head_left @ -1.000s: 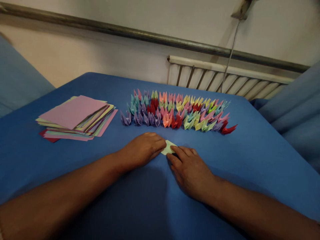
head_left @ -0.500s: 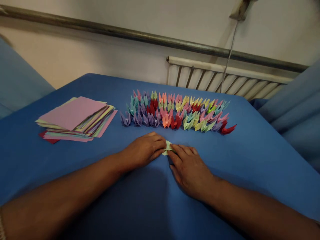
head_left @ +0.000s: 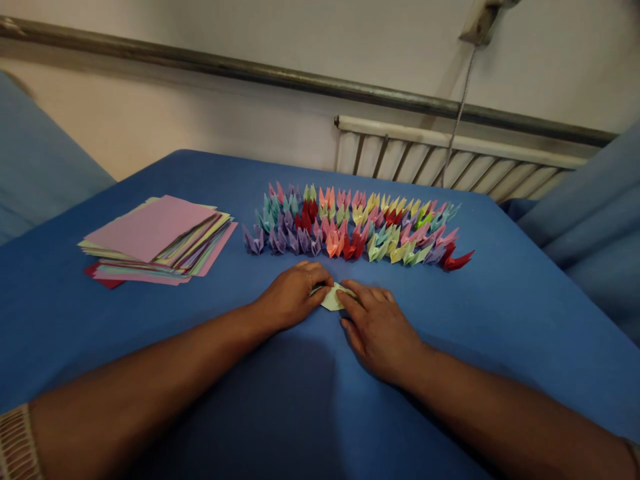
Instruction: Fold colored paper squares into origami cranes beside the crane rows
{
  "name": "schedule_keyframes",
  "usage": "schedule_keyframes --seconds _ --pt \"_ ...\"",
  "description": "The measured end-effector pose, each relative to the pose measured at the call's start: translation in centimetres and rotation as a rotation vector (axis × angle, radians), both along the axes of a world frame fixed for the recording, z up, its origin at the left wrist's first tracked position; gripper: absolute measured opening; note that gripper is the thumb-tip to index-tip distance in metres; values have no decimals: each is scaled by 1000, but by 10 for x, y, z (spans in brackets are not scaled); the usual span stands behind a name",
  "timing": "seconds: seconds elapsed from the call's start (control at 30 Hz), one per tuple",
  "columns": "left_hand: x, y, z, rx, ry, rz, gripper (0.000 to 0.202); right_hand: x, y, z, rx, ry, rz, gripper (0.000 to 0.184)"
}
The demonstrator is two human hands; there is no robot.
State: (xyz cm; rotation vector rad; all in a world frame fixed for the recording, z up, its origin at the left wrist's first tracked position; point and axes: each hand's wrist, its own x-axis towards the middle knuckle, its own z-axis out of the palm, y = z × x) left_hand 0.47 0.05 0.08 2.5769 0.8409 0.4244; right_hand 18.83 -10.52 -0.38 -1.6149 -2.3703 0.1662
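A small piece of pale green folded paper [head_left: 332, 299] lies on the blue-covered table between my two hands. My left hand [head_left: 296, 293] pinches its left side between thumb and fingers. From the right, my right hand [head_left: 376, 327] presses on the paper with its fingertips, the thumb held lower, near the table. Both hands hide parts of the paper's edges. Just beyond them stand rows of folded paper cranes [head_left: 335, 241] in purple, red, pink, yellow, green and blue.
At the left lies an uneven stack of coloured square paper [head_left: 150, 230], pink on top. Behind the blue table [head_left: 215, 167] are a wall with a metal pipe [head_left: 260, 77] and a radiator [head_left: 430, 143]. Blue curtains [head_left: 595, 233] hang at either side.
My left fingers have shifted on the green paper, and its left edge now lifts beneath them. More of its pale face shows. My right hand stays almost in place; the view has tilted slightly.
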Motion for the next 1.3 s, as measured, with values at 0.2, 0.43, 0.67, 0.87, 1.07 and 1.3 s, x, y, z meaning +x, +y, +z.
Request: schedule_keyframes --seconds 0.2,0.43,0.67,0.87,1.07,1.3 --pt "0 0 -2 77 51 59 17 -3 0 2 -25 -26 -4 43" --pt "2 -2 -2 56 65 70 22 0 7 2 0 80 -43 30" --pt "4 -3 -3 32 33 75 15 6 10 -4 28 162 -20 22" --pt "3 -7 0 10 40 95 15 6 11 -4 23 177 -10 23" --pt "3 -8 5 -19 87 104 24 6 12 -4 3 184 -15 25" --pt "6 -7 7 19 106 113 18 4 11 -3 -2 193 -4 26"
